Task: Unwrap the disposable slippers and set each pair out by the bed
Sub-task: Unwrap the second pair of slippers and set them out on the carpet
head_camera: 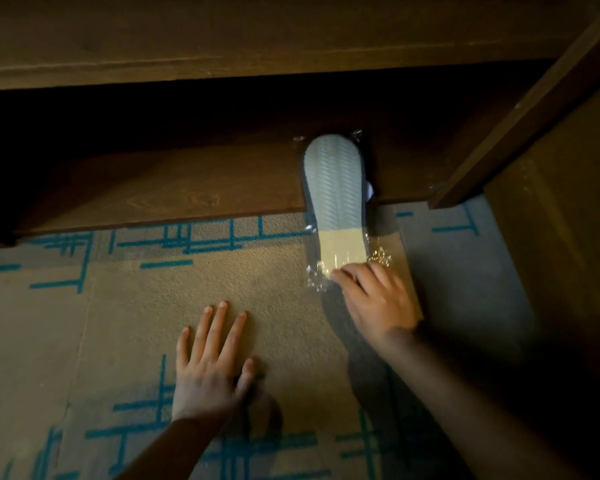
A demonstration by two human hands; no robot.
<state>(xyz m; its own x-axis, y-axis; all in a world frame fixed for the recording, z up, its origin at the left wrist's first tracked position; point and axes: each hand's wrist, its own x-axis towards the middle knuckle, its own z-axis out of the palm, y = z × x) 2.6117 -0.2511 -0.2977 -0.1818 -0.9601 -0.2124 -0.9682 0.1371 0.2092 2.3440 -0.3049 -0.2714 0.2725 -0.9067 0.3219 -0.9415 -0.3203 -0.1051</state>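
Nearest us, our left hand (208,368) lies flat and spread on the carpet (125,327), holding nothing. Further out, our right hand (374,299) pinches the crinkled near end of the wrapped slippers (336,199), whose far end reaches under the wooden shelf (153,188). The slick film could slip or tear, and the pack might snag underneath.

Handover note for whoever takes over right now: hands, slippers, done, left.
Left hand: flat on the carpet, fingers straight, holding nothing.
Right hand: fingers on the near end of the wrapped slippers.
Slippers: sole up, in clear plastic wrap, far end on the low wooden shelf, near end over the carpet.
Done: nothing unwrapped.
Left: pull pack out, unwrap, set the pair by the bed.
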